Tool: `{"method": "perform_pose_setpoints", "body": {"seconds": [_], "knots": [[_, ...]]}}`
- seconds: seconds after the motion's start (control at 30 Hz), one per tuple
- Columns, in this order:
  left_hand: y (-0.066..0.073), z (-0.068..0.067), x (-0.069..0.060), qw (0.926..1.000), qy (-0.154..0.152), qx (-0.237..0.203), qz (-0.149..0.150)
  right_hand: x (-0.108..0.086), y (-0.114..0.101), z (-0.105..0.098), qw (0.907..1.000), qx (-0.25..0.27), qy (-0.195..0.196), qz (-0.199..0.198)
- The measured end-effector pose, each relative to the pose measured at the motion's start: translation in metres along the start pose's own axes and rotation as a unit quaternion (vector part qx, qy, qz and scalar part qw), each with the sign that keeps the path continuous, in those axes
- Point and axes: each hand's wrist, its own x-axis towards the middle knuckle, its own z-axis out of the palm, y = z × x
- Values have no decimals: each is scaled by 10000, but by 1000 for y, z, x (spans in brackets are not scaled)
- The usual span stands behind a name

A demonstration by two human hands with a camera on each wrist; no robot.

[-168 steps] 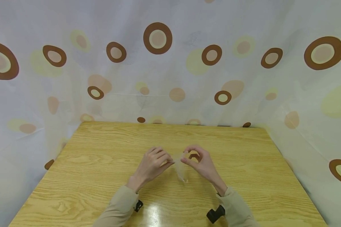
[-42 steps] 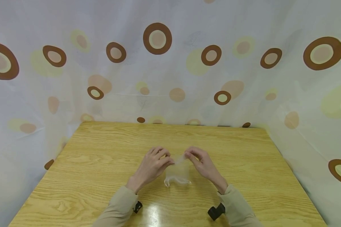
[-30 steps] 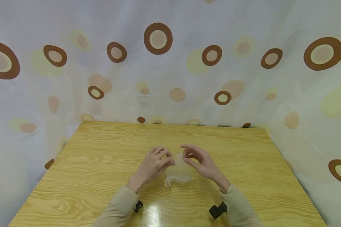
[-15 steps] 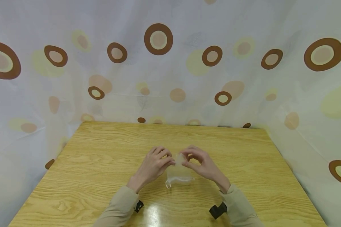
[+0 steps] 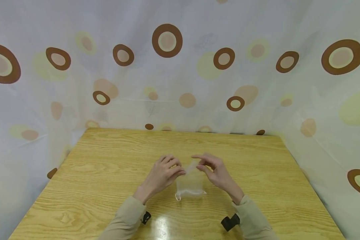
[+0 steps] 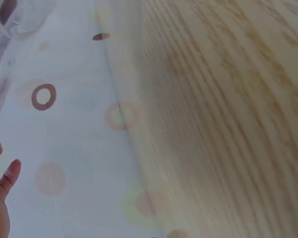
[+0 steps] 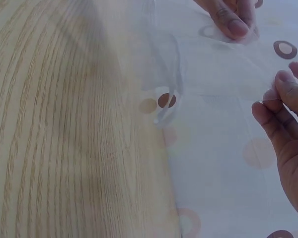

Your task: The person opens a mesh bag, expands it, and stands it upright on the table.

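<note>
A small sheer white drawstring pouch (image 5: 189, 185) hangs between the hands in the head view, its gathered edge with cord loops at the bottom. The left hand (image 5: 162, 175) pinches its upper left part between thumb and fingers. At the upper right corner the right hand (image 5: 217, 171) holds the fabric with thumb and a curled finger; its index finger stretches out above. In the right wrist view the pouch (image 7: 218, 69) is spread and see-through, its corner between the right hand's fingertips. Only part of the pouch (image 6: 25, 20) shows in the left wrist view.
Below the hands is a wood-grain table (image 5: 108, 150). A pale curtain (image 5: 186, 66) with brown ringed circles surrounds its back and sides. Beige sleeves (image 5: 123, 216) cover the forearms, and a black wrist camera (image 5: 230, 222) sits under the right one.
Earlier the pouch hung narrow and bunched; now it is spread flat between the hands. The right hand has shifted its grip along the upper edge. The left hand stays nearly still.
</note>
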Motion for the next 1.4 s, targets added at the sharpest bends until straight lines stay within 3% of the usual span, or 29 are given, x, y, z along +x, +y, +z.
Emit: {"method": "perform_pose_setpoints", "body": {"seconds": [0.17, 0.5, 0.77, 1.0, 1.2, 1.4], "knots": [[1, -6, 2, 9998, -210, 21, 32, 0, 0, -4, 9984, -450, -168, -283], [3, -9, 2, 9991, -425, -47, 1, -3, 3, -7, 9972, -404, -395, -492], [-1, -9, -3, 9984, -501, -73, -238, -3, -4, -6, 9978, -437, -499, 76], [-4, -12, -4, 9987, -363, -121, -331, -4, -6, -9, 9980, -200, -593, 117], [-4, -12, -4, 9980, -437, -222, -401, -5, -5, -10, 9978, 52, -485, 439], [-3, -13, -3, 9939, -627, -811, -405, -7, -4, -10, 9970, 181, -438, 618]]}}
